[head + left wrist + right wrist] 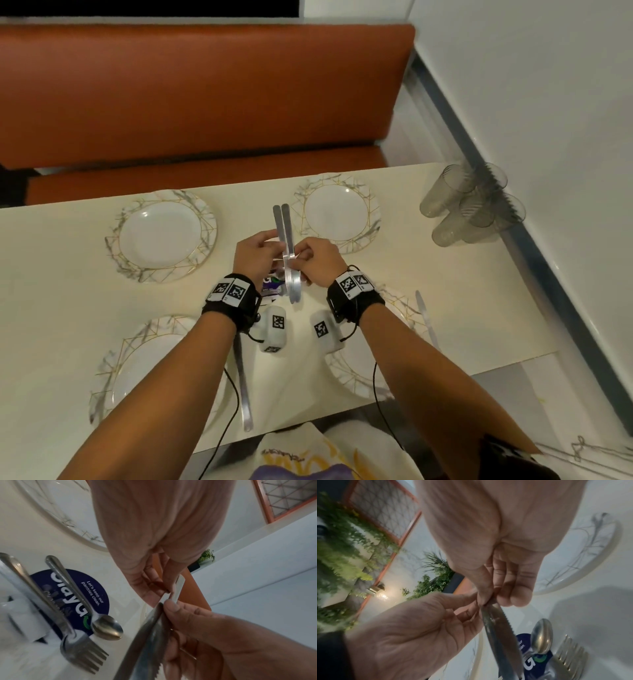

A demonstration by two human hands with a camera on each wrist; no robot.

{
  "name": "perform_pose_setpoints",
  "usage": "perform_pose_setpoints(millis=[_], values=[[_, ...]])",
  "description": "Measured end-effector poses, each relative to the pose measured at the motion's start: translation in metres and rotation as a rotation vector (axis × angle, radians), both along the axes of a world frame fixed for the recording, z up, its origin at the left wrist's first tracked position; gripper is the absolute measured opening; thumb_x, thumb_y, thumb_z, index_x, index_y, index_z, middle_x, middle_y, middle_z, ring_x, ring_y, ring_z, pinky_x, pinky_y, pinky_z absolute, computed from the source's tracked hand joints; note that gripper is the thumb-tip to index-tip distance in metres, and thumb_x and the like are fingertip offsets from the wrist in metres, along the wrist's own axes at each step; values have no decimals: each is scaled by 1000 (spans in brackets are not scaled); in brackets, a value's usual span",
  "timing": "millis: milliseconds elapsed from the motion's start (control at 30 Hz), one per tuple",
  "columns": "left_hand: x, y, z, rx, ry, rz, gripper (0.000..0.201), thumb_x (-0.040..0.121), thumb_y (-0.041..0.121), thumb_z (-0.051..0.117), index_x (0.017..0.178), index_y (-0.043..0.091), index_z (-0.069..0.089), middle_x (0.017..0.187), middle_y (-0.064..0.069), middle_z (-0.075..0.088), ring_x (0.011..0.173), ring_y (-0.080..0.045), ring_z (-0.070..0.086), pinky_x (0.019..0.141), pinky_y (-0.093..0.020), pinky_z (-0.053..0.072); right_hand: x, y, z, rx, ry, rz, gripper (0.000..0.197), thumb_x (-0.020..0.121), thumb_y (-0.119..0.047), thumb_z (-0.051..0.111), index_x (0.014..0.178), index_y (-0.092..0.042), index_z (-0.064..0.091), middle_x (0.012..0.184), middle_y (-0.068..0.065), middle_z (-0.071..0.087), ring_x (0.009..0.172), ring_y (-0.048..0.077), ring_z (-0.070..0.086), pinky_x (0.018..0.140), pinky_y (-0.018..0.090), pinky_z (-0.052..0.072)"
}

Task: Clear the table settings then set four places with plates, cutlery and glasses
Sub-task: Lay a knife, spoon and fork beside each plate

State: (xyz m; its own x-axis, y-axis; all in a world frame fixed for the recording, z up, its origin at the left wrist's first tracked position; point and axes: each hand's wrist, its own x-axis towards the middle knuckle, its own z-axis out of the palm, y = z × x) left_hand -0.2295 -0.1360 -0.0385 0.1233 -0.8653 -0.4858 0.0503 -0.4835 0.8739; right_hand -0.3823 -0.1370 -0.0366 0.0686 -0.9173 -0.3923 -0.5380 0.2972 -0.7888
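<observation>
Two steel knives (286, 236) are held together above the middle of the cream table (61, 301), handles pointing away from me. My left hand (270, 246) pinches them from the left and my right hand (305, 257) from the right. In the left wrist view a serrated blade (145, 642) runs down past the right thumb. Under the hands a spoon (106, 627) and a fork (82, 653) lie on a blue round sticker (96, 591). Marble-patterned plates sit at the far left (161, 236), far right (337, 212), near left (137, 359) and near right (363, 377).
Several clear glasses (469, 202) cluster at the table's far right corner by the wall. One knife (426, 318) lies right of the near-right plate, and another steel piece (245, 394) lies right of the near-left plate. An orange bench (205, 96) runs behind the table.
</observation>
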Motion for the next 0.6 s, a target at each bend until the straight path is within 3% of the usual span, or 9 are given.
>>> perform_pose_setpoints(millis=[133, 200, 367, 533, 600], values=[[-5, -35, -16, 39, -126, 76, 21, 94, 6, 71, 113, 13, 76, 90, -4, 81, 81, -20, 78, 74, -32, 65, -26, -18, -10, 55, -37, -48, 21, 86, -11, 77, 103, -7, 65, 79, 16, 69, 52, 20, 62, 51, 32, 57], [-6, -57, -29, 82, -178, 96, 16, 91, 4, 74, 104, 12, 77, 86, -7, 80, 77, -22, 77, 76, -35, 65, -41, -28, -17, 92, -43, -50, 20, 87, -12, 75, 104, -6, 65, 77, 14, 68, 52, 19, 61, 48, 31, 56], [-10, -108, -53, 189, -304, 78, 20, 89, 2, 76, 80, 19, 75, 85, -10, 79, 77, -28, 79, 79, -41, 66, -74, -41, -31, 88, -27, -25, 17, 87, -16, 73, 101, -10, 65, 83, 9, 72, 56, 20, 66, 53, 37, 60], [-18, -145, -64, 261, -377, 63, 21, 89, -3, 74, 78, 14, 74, 93, -15, 79, 75, -28, 78, 61, -35, 66, -100, -45, -42, 111, -42, -72, 14, 88, -14, 73, 99, -12, 65, 80, 6, 73, 56, 16, 66, 52, 30, 56], [-21, -153, -67, 288, -392, 47, 19, 89, -1, 77, 77, 13, 73, 93, -14, 78, 77, -29, 78, 61, -33, 65, -108, -45, -43, 111, -44, -74, 13, 89, -14, 73, 99, -11, 66, 75, 4, 72, 52, 11, 63, 50, 25, 53]])
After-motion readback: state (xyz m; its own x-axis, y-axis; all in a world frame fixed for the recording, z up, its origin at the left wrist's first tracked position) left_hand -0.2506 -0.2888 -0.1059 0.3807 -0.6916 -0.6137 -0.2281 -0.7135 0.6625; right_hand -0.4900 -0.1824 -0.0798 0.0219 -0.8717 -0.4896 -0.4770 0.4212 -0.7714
